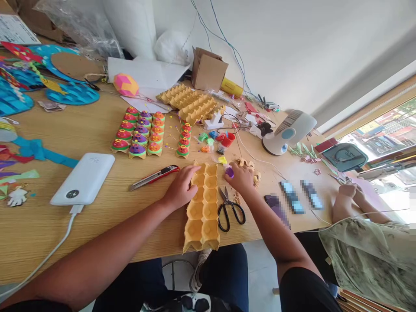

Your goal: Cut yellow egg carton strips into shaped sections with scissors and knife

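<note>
A yellow egg-carton strip (203,208) lies on the wooden table (97,143) in front of me. My left hand (180,187) rests on its left edge, fingers curled over the rim. My right hand (241,177) sits at the carton's far right corner, fingers pinched on a small purple piece (229,172). Black scissors (229,210) lie just right of the carton, under my right wrist. A red utility knife (154,177) lies left of my left hand.
Painted carton cups (139,132) stand in rows farther back, with more yellow cartons (188,102) and a cardboard box (208,69) behind. A white power bank (83,178) lies left, a small fan (287,130) right. Another person's hand (346,193) rests at the right edge.
</note>
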{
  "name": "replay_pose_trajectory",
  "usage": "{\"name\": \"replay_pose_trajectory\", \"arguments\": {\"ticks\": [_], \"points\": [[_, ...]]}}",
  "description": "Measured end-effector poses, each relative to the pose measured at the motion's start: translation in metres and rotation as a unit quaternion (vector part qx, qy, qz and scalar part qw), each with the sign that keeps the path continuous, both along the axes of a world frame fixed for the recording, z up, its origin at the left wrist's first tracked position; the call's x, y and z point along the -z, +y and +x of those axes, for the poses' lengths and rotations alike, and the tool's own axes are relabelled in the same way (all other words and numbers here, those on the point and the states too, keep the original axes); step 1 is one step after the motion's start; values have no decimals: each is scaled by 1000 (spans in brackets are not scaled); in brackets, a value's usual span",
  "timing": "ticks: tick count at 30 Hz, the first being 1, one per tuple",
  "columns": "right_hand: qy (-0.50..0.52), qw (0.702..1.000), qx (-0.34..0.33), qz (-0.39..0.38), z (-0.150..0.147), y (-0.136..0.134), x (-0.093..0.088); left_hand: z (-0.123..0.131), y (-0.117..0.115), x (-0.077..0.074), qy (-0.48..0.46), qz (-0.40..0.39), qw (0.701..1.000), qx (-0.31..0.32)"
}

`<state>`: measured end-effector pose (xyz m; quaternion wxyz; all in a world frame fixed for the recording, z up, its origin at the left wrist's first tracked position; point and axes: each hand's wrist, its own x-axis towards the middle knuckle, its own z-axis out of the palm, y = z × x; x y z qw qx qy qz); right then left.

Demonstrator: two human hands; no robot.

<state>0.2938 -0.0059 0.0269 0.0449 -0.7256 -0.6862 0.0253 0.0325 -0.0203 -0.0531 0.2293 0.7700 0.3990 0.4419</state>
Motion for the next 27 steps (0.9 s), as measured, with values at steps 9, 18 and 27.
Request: {"name": "replay_pose_trajectory", "arguments": {"ticks": [9,18,27], "points": [[97,992,21,74,-12,75,-27,0,1,-2,-3,2,1000,7],[180,973,-106,93,30,18,-4,-1,0,-3,1,6,1000,5],[-47,951,-305,28,78,-64,25,-1,-1,-3,1,-9,1000,7]]}}
